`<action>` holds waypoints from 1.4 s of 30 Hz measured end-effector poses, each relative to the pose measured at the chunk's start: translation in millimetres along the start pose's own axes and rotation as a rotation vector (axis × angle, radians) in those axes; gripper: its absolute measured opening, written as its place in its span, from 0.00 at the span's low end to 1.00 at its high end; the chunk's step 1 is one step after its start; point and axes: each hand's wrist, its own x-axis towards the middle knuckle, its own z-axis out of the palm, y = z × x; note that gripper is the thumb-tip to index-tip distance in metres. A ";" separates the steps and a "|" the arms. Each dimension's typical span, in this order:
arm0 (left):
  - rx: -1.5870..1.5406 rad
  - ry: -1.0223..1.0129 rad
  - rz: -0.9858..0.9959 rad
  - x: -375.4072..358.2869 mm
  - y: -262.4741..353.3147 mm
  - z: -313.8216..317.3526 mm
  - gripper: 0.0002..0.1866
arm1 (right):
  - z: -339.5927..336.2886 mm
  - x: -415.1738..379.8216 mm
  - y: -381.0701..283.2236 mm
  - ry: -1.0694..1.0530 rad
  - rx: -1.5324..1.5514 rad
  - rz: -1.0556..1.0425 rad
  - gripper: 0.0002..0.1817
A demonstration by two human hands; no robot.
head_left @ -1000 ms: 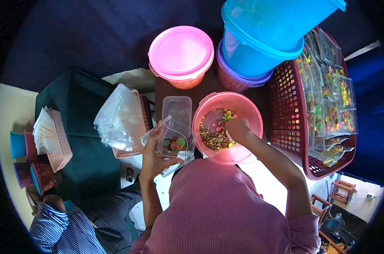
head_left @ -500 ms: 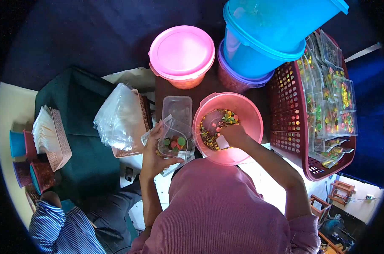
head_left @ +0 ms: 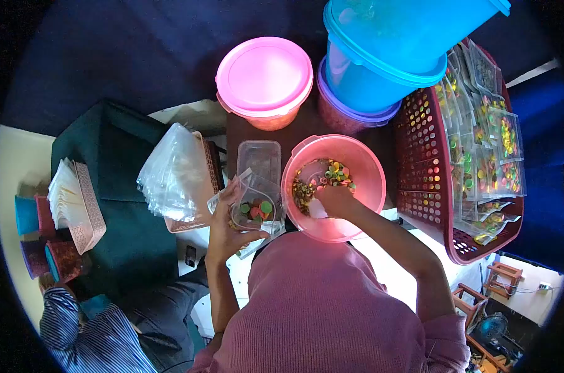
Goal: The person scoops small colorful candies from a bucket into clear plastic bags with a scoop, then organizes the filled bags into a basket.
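My left hand (head_left: 224, 227) grips a clear plastic pouch (head_left: 251, 193) by its left side. Green and red round pieces (head_left: 256, 210) lie inside the pouch. Behind it stands a clear rectangular tub (head_left: 259, 158). Inside the pink bucket (head_left: 372, 174), my right hand (head_left: 333, 200) is closed on a white scoop (head_left: 316, 208), low among small yellow, green and red pieces (head_left: 338, 173). The scoop's handle is hidden by my fingers.
A lidded pink bucket (head_left: 264, 74) and stacked blue buckets (head_left: 387, 56) stand behind. At right, a maroon basket (head_left: 422, 180) holds filled pouches. Empty bags (head_left: 176, 174) lie in a basket at left. Someone's striped sleeve (head_left: 107, 342) shows at lower left.
My right hand and the scoop have moved slightly left and toward me within the pink bucket. My left hand still holds the pouch in the same place. The striped sleeve has shifted.
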 end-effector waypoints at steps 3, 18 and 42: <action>-0.038 0.018 0.017 -0.6 -1.3 1.2 0.48 | -7.8 2.5 -0.1 0.044 0.059 -0.002 0.07; -0.076 0.027 0.026 -3.7 -2.9 1.7 0.49 | -60.5 -2.7 6.7 0.070 0.052 0.151 0.08; -0.049 0.023 0.002 -6.0 -4.2 2.1 0.48 | -32.6 12.2 26.5 0.194 -0.003 0.267 0.07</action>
